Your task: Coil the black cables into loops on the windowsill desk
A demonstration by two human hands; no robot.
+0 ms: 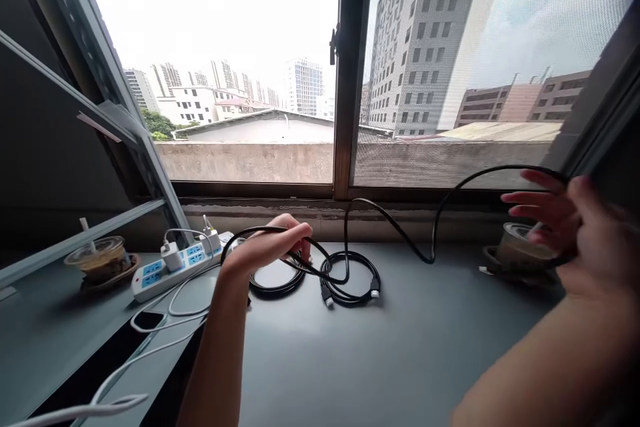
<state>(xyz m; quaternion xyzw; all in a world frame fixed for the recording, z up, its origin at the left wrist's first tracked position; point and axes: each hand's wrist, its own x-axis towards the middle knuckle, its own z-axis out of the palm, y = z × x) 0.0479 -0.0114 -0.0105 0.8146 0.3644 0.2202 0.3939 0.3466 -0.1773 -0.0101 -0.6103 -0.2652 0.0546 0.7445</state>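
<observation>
Near the white oblong power strip [150,277], our left fingers [302,229] grip slim black cable [346,233]; blurred right fingers [523,198] we can't judge.

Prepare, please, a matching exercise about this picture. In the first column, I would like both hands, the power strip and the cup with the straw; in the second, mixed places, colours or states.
Column one
1. Left hand
2. Right hand
3. Power strip
4. Cup with the straw

Column two
A. at the picture's right edge
B. see-through, brown inside
C. near the middle, curled around a black cable
D. white, with blue sockets

Right pairs
1-C; 2-A; 3-D; 4-B
</observation>
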